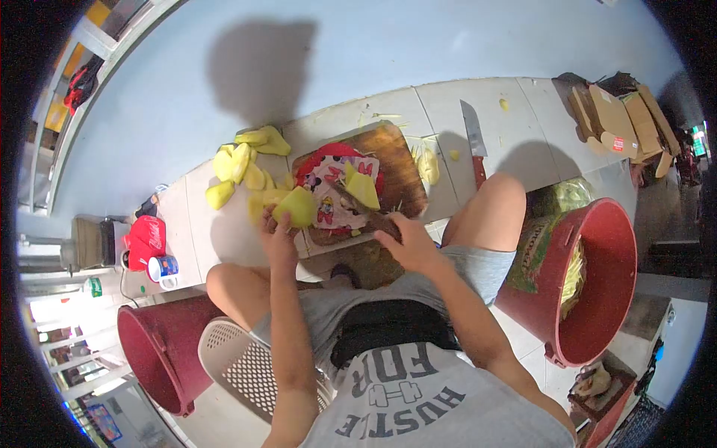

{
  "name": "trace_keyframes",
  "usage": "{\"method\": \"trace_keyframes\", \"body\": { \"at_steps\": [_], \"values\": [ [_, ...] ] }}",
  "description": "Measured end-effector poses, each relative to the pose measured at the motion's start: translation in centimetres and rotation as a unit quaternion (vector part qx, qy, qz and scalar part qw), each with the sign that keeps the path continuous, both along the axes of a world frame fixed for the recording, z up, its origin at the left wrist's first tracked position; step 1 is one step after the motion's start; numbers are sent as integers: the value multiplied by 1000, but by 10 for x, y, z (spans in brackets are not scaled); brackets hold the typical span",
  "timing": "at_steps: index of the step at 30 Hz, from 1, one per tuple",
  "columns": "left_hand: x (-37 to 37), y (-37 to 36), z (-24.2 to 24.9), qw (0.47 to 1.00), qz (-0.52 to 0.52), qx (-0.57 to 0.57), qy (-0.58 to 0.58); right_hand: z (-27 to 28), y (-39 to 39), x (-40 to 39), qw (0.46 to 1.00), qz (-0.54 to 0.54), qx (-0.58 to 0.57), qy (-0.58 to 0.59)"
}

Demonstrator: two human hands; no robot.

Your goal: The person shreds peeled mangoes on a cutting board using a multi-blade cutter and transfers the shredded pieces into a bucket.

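My left hand (278,237) is closed around a rounded, yellow-green piece of peeled fruit (298,207), left of the wooden chopping board (407,160). My right hand (411,245) grips the brown handle of a knife (382,223), whose blade points up and left over the board. A flat-cut fruit chunk (363,190) overlaps the blade in this view. Beneath them a cartoon-print cloth (343,209) lies over something red (328,153) on the board. More peeled fruit pieces (240,160) are heaped on the tiles left of the board.
A second knife (473,134) with a red-brown handle lies right of the board. Red buckets stand at right (631,291) and left (142,358), the right one holding pale shreds (573,280). Nearby are a white perforated basket (239,366), mug (163,269) and cardboard boxes (612,119).
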State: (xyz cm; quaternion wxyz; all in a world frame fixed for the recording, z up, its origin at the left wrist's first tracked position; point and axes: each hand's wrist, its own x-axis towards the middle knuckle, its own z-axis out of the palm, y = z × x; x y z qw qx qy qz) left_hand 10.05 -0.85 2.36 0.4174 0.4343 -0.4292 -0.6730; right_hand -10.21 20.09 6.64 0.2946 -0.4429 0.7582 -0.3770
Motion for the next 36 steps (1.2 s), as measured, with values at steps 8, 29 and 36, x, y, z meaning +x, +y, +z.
{"method": "trace_keyframes", "body": {
  "at_steps": [8,29,36],
  "values": [
    [-7,-51,-3,993,49,61,87,-18,20,-18,984,-170,-56,-21],
    [-127,65,5,654,-173,-506,-535,-27,18,-5,976,-209,-28,-56],
    [-96,43,18,877,-119,-275,-377,-16,18,5,989,-136,-14,-63]
  ]
}}
